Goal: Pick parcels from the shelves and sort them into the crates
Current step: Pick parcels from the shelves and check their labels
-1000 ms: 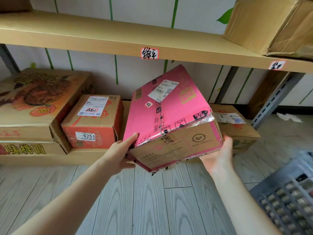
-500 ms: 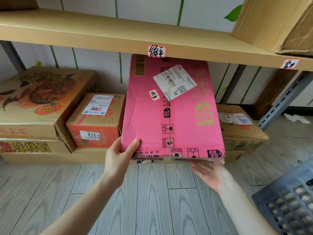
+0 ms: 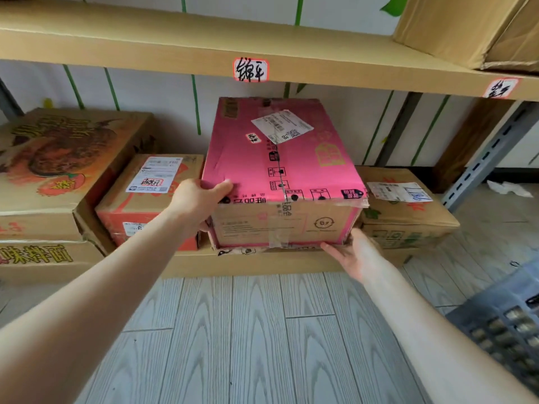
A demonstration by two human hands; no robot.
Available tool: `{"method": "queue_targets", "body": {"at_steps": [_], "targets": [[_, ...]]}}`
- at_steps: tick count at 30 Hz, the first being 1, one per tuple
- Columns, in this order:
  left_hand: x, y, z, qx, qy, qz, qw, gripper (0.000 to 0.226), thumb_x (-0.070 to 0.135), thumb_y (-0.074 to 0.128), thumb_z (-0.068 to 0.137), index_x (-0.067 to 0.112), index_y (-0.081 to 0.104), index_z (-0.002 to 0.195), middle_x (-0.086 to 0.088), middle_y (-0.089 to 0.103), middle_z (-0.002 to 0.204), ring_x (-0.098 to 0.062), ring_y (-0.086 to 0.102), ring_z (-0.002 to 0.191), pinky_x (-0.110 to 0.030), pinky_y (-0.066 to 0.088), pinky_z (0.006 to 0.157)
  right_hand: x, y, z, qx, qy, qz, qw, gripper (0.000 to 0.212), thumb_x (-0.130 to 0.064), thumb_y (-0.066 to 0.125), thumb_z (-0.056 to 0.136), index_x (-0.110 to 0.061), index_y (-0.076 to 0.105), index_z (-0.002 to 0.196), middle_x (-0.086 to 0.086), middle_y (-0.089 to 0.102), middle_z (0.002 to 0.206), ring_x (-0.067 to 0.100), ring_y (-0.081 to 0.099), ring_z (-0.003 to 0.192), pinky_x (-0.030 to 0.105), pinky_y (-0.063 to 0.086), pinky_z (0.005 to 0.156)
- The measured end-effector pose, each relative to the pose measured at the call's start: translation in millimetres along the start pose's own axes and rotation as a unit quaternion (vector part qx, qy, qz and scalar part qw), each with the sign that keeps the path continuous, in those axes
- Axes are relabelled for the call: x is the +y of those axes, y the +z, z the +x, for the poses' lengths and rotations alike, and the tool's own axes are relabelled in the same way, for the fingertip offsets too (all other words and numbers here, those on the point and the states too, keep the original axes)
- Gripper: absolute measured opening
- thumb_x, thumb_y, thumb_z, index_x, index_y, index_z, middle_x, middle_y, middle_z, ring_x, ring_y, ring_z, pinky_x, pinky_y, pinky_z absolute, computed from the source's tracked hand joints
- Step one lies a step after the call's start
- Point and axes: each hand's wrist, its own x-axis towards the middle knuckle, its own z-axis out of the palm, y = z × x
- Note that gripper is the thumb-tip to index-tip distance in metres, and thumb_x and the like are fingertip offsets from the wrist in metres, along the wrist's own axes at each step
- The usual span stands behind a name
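Pink parcel (image 3: 280, 170), a taped cardboard box with its shipping label (image 3: 281, 126) facing up, at the front edge of the lower shelf board (image 3: 186, 262). It sits between an orange carton (image 3: 145, 205) and a brown carton (image 3: 408, 217); whether it rests on the board or is just clear of it cannot be told. My left hand (image 3: 198, 199) grips the near upper-left corner, thumb on the pink top and fingers curled down the side, probably to steady the box and steer it. My right hand (image 3: 355, 255) is slid under the lower-right corner with its fingers laid out flat. It bears the box rather than clamping it, and its fingertips are hidden below. One hand above and one below, at opposite corners, should keep a bulky box level. A large printed carton (image 3: 58, 170) stands further left, and an open brown carton (image 3: 466, 27) is on the upper shelf (image 3: 145, 45). Only a lattice corner of the grey crate (image 3: 501, 325) shows at lower right, on the floor, and its contents are not visible. The parcel is well apart from it.
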Motion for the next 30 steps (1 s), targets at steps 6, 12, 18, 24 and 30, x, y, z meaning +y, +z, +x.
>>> {"method": "queue_targets", "body": {"at_steps": [6,12,18,24,30], "targets": [[-8.5,11.1,14.8,-0.002,-0.029,0.015,0.999,0.033,0.040,0.059,0.087,0.009,0.058,0.098,-0.013,0.068,0.096,-0.033,0.066,0.091,-0.049,0.056,0.078,11.9,0.8,22.5,0.035,0.021,-0.012,0.999,0.029,-0.012,0.045,0.097,-0.005,0.050,0.125,0.020,0.051,0.129,0.034,0.054,0.102,0.037,0.054,0.076],[-21.6,26.7,25.0,0.012,-0.033,0.012,0.999,0.036,0.042,0.054,0.089,0.010,0.055,0.106,-0.011,0.065,0.099,-0.029,0.065,0.091,-0.043,0.057,0.077,22.7,4.4,42.0,0.061,0.008,-0.003,0.998,0.020,-0.019,0.043,0.098,-0.008,0.051,0.112,0.014,0.053,0.124,0.029,0.054,0.099,0.036,0.055,0.079],[-25.2,33.5,28.8,0.048,-0.014,0.010,0.999,0.030,0.039,0.041,0.095,0.011,0.051,0.097,-0.009,0.062,0.093,-0.028,0.062,0.091,-0.042,0.055,0.078,29.8,6.9,38.0,0.087,-0.022,-0.032,0.995,0.024,-0.021,0.040,0.099,-0.009,0.048,0.119,0.008,0.051,0.114,0.034,0.059,0.108,0.035,0.050,0.091],[-36.2,12.6,-5.7,0.112,0.066,0.044,0.991,0.031,0.033,0.043,0.096,0.008,0.060,0.096,-0.001,0.060,0.079,-0.017,0.052,0.075,-0.026,0.038,0.062,66.7,18.4,-22.0,0.069,-0.117,-0.144,0.980,0.012,-0.015,0.041,0.098,-0.017,0.050,0.106,0.004,0.054,0.108,0.021,0.060,0.098,0.032,0.049,0.081],[-55.9,-51.1,-28.8,0.209,0.160,0.073,0.962,0.025,0.021,0.050,0.094,0.005,0.065,0.107,-0.005,0.067,0.102,-0.014,0.058,0.094,-0.008,0.036,0.070,80.0,96.8,-93.7,-0.231,-0.320,-0.392,0.831,0.015,-0.015,0.051,0.093,-0.013,0.065,0.099,-0.014,0.061,0.088,-0.002,0.057,0.086,0.003,0.042,0.076]]}}
